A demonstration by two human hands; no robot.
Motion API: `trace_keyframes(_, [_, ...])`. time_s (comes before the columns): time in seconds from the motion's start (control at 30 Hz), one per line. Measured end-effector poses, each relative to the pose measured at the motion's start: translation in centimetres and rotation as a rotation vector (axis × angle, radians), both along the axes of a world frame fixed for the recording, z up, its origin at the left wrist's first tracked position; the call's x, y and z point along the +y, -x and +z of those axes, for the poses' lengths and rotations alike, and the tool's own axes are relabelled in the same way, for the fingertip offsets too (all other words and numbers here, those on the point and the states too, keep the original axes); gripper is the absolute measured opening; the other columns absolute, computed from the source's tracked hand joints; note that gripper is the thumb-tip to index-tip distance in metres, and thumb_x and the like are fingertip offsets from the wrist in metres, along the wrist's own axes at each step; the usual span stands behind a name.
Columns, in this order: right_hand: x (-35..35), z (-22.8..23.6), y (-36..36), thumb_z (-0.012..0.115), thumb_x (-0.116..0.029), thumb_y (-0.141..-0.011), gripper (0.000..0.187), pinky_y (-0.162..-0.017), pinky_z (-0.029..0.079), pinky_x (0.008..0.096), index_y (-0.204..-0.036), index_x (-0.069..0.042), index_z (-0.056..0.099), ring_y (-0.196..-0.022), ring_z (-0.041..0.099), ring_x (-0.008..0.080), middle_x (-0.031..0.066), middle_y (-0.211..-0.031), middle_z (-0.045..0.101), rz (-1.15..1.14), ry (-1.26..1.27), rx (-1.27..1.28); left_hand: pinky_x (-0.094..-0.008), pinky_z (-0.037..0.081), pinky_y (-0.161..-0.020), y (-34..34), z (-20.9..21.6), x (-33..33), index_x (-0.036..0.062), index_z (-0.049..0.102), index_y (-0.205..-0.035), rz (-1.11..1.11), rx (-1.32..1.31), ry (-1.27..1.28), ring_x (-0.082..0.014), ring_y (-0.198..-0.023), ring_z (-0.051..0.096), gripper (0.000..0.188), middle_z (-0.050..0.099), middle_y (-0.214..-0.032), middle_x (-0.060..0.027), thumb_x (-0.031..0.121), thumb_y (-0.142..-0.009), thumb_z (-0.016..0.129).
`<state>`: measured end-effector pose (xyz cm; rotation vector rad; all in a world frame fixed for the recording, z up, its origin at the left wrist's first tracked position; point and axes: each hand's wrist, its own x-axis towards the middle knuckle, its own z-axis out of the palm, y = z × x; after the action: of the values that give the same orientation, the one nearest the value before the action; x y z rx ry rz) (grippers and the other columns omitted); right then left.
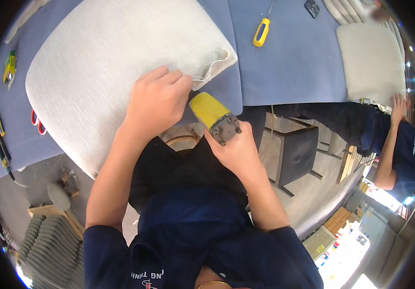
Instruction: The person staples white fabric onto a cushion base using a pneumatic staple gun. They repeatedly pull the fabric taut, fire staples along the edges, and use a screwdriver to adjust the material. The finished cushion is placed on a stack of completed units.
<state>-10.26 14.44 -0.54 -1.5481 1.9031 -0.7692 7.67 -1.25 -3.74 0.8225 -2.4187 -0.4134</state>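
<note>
Now, the yellow tool [210,111] sits at the near edge of the pale cushion [96,58], nose aimed forward and left, long axis slanting back rightward — the right hand [238,151] clamped around it, reaching inward. The left hand [158,98] curls over the cushion, knuckles forward — fingertips hidden, I can't tell its grip.

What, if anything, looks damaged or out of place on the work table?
At the right corner of the pale cushion that the left hand touches, loose white threads straggle from a ragged edge, while most of its cover looks smooth. I cannot tell if it is torn or unfinished.
</note>
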Motion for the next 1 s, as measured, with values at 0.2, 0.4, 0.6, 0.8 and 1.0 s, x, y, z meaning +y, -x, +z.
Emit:
trace_keyframes(0.2, [1.2,0.4,-0.1,0.09,-0.004,-0.088,0.03,-0.08,0.067,0.0444,-0.115,0.002,0.078,-0.095,0.081,0.0454,0.0224,-0.098,0.083,-0.106,0.031,-0.186,-0.0445,0.056,-0.069,-1.6,2.4,0.2,0.0097,0.07,-0.088,-0.02,-0.05,-0.09,-0.0291,-0.08,0.066,0.017,0.065,-0.082,-0.0047,0.02,-0.096,0.08])
trace_keyframes(0.4, [2.7,0.1,0.0,0.09,-0.003,-0.087,0.033,-0.08,0.067,0.0422,-0.118,0.002,0.078,-0.094,0.082,0.0441,0.0216,-0.098,0.083,-0.078,0.04,-0.142,-0.0426,0.057,-0.07,-1.6,2.3,1.0,0.0108,0.07,-0.091,-0.039,-0.128,0.062,-0.0276,-0.085,0.066,0.015,0.067,-0.09,-0.0023,0.019,-0.098,0.081])
trace_keyframes(0.6, [2.0,0.7,-0.8,0.089,-0.001,-0.087,0.033,-0.077,0.066,0.0424,-0.118,0.001,0.077,-0.091,0.08,0.0453,0.0216,-0.096,0.083,-0.069,0.027,-0.173,-0.043,0.057,-0.069,-1.8,1.1,1.0,0.0118,0.07,-0.091,0.028,-0.002,0.038,-0.0275,-0.081,0.065,0.013,0.066,-0.087,-0.0026,0.017,-0.098,0.08])
trace_keyframes(0.8, [1.4,0.5,-1.1,0.088,-0.001,-0.085,0.033,-0.075,0.065,0.0439,-0.117,0.0,0.077,-0.088,0.08,0.0457,0.0218,-0.094,0.081,-0.034,0.008,-0.117,-0.0447,0.053,-0.066,-1.5,1.1,1.5,0.01,0.067,-0.085,0.079,0.011,-0.024,-0.0303,-0.079,0.063,0.022,0.062,-0.083,-0.006,0.018,-0.1,0.08])
trace_keyframes(1.0, [1.1,-1.9,-0.7,0.089,-0.003,-0.085,0.033,-0.076,0.066,0.0471,-0.116,0.001,0.077,-0.091,0.079,0.0467,0.0226,-0.095,0.081,0.04,0.072,0.035,-0.0443,0.053,-0.067,-0.6,0.6,1.1,0.0099,0.067,-0.085,0.059,-0.004,0.019,-0.03,-0.079,0.063,0.021,0.062,-0.082,-0.006,0.019,-0.1,0.079])
